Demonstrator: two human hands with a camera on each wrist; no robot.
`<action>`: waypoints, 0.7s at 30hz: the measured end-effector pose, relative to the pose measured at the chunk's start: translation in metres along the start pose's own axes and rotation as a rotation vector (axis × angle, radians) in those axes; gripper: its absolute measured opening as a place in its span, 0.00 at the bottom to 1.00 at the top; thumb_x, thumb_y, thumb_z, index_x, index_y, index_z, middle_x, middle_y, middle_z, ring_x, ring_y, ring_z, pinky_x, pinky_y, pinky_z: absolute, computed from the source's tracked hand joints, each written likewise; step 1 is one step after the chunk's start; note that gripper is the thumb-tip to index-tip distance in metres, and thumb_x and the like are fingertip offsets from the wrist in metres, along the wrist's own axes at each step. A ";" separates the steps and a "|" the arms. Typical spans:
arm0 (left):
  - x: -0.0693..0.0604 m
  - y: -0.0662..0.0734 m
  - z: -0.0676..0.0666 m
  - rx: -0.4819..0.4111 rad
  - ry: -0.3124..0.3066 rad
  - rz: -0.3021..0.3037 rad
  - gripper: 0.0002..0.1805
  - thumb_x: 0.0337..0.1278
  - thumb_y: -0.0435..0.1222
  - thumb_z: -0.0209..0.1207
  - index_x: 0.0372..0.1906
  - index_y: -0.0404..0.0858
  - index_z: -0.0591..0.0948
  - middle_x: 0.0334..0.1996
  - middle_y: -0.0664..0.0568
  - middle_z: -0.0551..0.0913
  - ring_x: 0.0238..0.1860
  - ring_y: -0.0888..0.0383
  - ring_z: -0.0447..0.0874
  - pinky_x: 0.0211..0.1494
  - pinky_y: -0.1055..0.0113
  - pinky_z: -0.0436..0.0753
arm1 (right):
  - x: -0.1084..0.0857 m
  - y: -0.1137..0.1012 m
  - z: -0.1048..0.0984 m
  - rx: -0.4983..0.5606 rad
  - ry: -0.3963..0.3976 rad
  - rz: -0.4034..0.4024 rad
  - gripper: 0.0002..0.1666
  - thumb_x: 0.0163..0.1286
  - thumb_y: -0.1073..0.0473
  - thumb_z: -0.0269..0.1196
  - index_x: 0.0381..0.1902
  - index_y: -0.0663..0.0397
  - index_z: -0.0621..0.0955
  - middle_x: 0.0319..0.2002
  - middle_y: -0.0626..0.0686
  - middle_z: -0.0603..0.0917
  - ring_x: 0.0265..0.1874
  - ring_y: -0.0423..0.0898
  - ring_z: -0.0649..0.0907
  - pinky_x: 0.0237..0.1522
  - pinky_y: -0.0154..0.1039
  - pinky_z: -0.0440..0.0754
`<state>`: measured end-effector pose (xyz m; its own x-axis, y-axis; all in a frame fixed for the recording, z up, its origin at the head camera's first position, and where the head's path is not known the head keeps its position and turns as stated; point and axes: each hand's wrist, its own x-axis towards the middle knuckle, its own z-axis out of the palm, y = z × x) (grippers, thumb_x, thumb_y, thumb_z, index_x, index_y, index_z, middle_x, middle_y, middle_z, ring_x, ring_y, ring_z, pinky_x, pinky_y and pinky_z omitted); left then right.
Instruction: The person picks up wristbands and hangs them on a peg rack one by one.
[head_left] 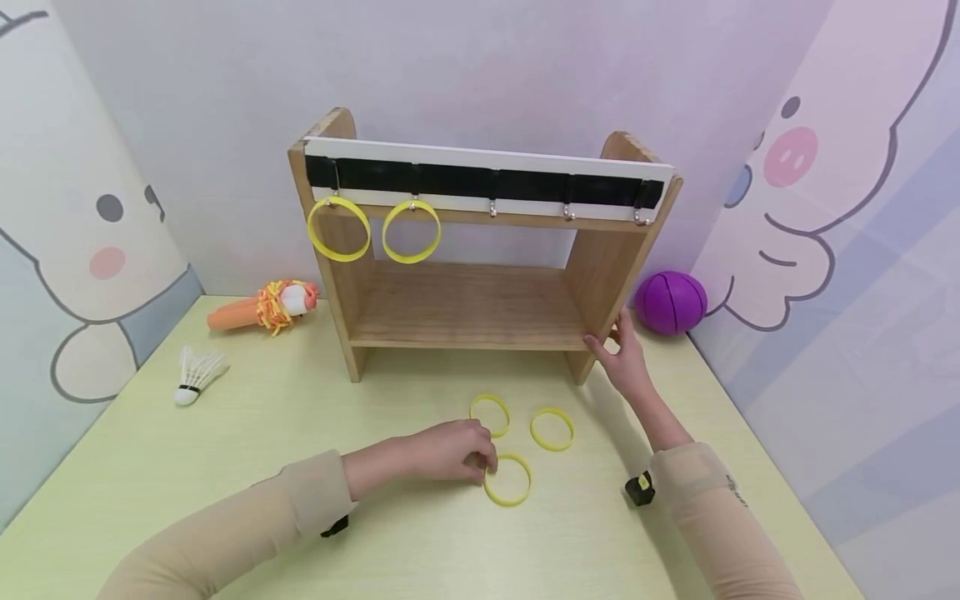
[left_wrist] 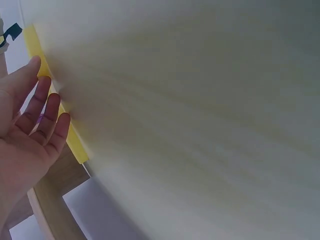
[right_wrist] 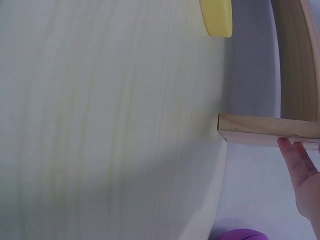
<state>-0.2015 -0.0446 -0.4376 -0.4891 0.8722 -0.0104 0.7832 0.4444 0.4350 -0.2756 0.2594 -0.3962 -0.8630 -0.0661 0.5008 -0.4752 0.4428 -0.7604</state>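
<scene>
The left hand [head_left: 453, 452] is at the left edge of a yellow ring [head_left: 507, 481] lying flat on the table. In the left wrist view, thumb and fingers of the left hand [left_wrist: 37, 112] are loosely bent beside a yellow band [left_wrist: 76, 142], with a gap between thumb and index. The right hand [head_left: 626, 358] grips the right side panel of a wooden rack [head_left: 468, 308], thumb at its front edge; the right wrist view shows fingertips [right_wrist: 283, 142] against the panel [right_wrist: 260, 125]. Two more rings [head_left: 552, 429] [head_left: 490, 415] lie near the left hand.
Two yellow rings [head_left: 339, 229] [head_left: 412, 232] hang from the rack's left hooks; several hooks [head_left: 492, 208] are along its bar. An orange toy [head_left: 262, 307] and a shuttlecock [head_left: 197, 377] lie at left, a purple ball [head_left: 671, 302] at right. Walls stand behind and beside.
</scene>
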 end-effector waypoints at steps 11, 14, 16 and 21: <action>0.001 0.000 -0.003 -0.018 0.028 -0.004 0.05 0.51 0.37 0.67 0.34 0.49 0.85 0.30 0.69 0.79 0.35 0.71 0.69 0.46 0.78 0.71 | 0.001 0.000 0.000 0.003 -0.005 0.008 0.41 0.64 0.70 0.61 0.70 0.57 0.54 0.65 0.70 0.64 0.52 0.71 0.74 0.55 0.63 0.71; 0.001 0.001 -0.005 -0.042 0.051 -0.009 0.05 0.51 0.34 0.67 0.34 0.47 0.84 0.30 0.69 0.79 0.36 0.70 0.71 0.50 0.75 0.72 | 0.000 0.000 0.000 0.001 -0.003 0.005 0.41 0.64 0.70 0.61 0.70 0.58 0.54 0.64 0.71 0.65 0.52 0.70 0.75 0.55 0.62 0.71; 0.001 0.001 -0.006 -0.054 0.072 -0.008 0.06 0.50 0.33 0.67 0.33 0.47 0.84 0.29 0.68 0.79 0.37 0.69 0.72 0.51 0.73 0.72 | 0.000 0.000 0.000 0.001 0.000 0.002 0.41 0.64 0.70 0.61 0.70 0.58 0.55 0.63 0.71 0.66 0.51 0.70 0.75 0.54 0.62 0.71; -0.001 0.001 -0.013 -0.077 0.124 -0.003 0.08 0.49 0.31 0.66 0.33 0.48 0.82 0.28 0.67 0.78 0.37 0.68 0.73 0.52 0.69 0.72 | 0.000 -0.001 0.000 0.002 0.002 0.003 0.40 0.64 0.70 0.61 0.69 0.59 0.56 0.62 0.71 0.67 0.51 0.70 0.75 0.54 0.62 0.71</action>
<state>-0.2050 -0.0473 -0.4256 -0.5386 0.8370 0.0970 0.7523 0.4258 0.5028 -0.2749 0.2589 -0.3957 -0.8640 -0.0633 0.4994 -0.4730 0.4416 -0.7624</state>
